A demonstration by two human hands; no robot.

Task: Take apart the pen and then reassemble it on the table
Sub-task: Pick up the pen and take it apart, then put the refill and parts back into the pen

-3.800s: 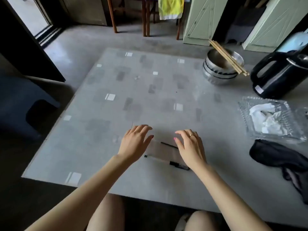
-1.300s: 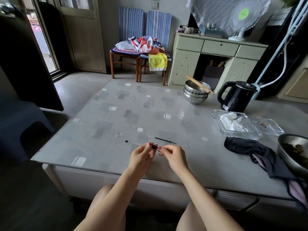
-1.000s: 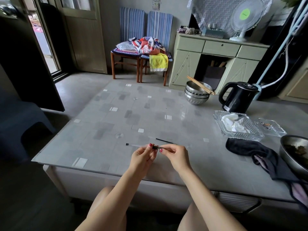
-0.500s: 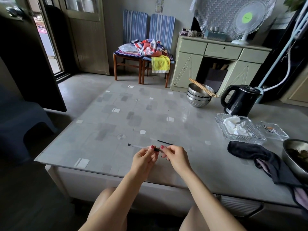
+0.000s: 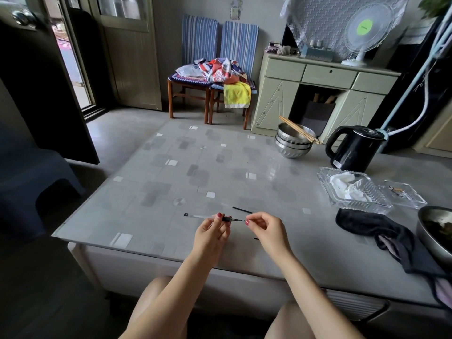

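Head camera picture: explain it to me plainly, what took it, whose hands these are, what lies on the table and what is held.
No machine here: a camera on a person's head looks down at their own bare hands. The left hand pinches the pen by its dark grip; the right hand pinches its tip end. On the table lie a thin black refill, stacked steel bowls with chopsticks, a black kettle, a glass tray and a dark cloth.
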